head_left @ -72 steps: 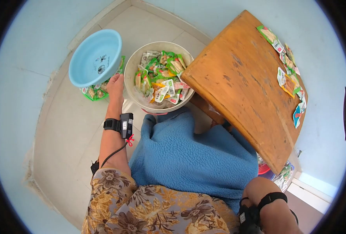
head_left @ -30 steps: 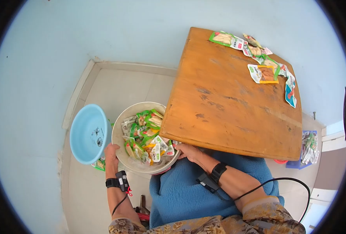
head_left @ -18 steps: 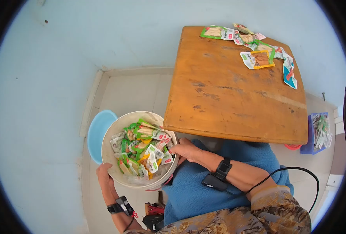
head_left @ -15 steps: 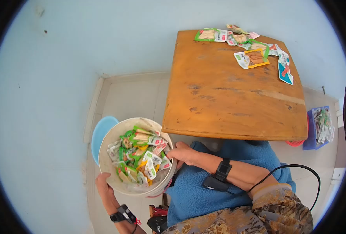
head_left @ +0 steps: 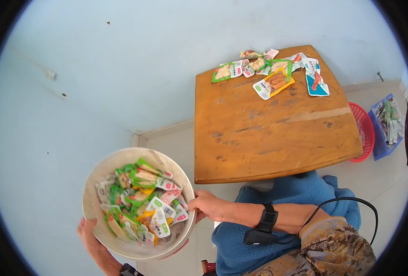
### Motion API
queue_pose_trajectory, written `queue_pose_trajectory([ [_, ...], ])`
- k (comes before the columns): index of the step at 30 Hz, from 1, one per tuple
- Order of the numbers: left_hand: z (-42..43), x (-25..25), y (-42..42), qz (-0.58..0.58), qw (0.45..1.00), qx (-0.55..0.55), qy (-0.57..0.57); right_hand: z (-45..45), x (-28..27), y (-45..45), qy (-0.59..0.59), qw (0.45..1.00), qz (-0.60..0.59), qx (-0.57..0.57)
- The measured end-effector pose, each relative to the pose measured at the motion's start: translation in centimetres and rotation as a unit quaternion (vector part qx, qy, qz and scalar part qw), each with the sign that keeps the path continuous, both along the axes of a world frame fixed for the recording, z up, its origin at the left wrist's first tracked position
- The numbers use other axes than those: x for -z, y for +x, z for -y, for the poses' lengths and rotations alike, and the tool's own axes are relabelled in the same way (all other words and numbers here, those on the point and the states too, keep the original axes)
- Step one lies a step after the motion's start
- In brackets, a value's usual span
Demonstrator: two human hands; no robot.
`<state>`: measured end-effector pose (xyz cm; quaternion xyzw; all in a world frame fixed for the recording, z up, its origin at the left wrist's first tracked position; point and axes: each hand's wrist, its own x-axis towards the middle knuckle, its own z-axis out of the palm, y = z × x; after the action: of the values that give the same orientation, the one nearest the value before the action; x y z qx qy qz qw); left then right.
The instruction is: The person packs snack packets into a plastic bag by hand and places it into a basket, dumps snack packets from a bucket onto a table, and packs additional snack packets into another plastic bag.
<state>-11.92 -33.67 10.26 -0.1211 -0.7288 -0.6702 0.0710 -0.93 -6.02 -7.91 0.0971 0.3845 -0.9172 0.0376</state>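
Note:
Low at the left, a whitish round bucket (head_left: pixel 92 188) is tipped toward me, its opening facing the camera. Inside it lies a heap of food packets (head_left: pixel 142 202) with green, yellow and white wrapping. My left hand (head_left: pixel 88 228) is closed on the bucket's near left rim. On the opposite side, my right hand (head_left: pixel 208 205) grips the right edge, its thumb at the rim and the other fingers partly hidden. Both hands wear dark wrist straps.
A worn wooden table (head_left: pixel 259 147) stands ahead, with several packets (head_left: pixel 274 83) along its far edge. To its right are a red basket (head_left: pixel 363 133) and a blue-purple bin (head_left: pixel 380 149) holding packets. Blue fleece cloth (head_left: pixel 250 230) covers my lap. Pale blue walls close the corner.
Both hands have brought the bucket nearer to me and the camera, so it looks larger. The view has shifted, and the blue basin formerly visible behind the bucket no longer shows.

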Motion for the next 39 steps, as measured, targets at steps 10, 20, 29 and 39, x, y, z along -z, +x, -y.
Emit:
queue_pose_trajectory([
  [10, -15.7, -10.6, 1.4, -0.144, 0.980, 0.115, -0.080, -8.8, -5.6, 2.7, -0.089, 0.982, -0.133, 0.100],
  [20, -32.3, -15.1, 2.3, -0.218, 0.944, 0.165, -0.183, -15.2, -5.5, 4.1, -0.166, 0.947, -0.186, 0.205],
  [29, -39.9, -15.5, 5.0, -0.268, 0.912, 0.187, -0.249, -18.9, -3.0, 2.7, -0.193, 0.949, -0.178, 0.176],
  [39, -43.9, -15.1, 7.1, -0.337, 0.879, 0.133, -0.309, -18.7, -4.5, 2.9, -0.060, 0.959, -0.009, 0.278],
])
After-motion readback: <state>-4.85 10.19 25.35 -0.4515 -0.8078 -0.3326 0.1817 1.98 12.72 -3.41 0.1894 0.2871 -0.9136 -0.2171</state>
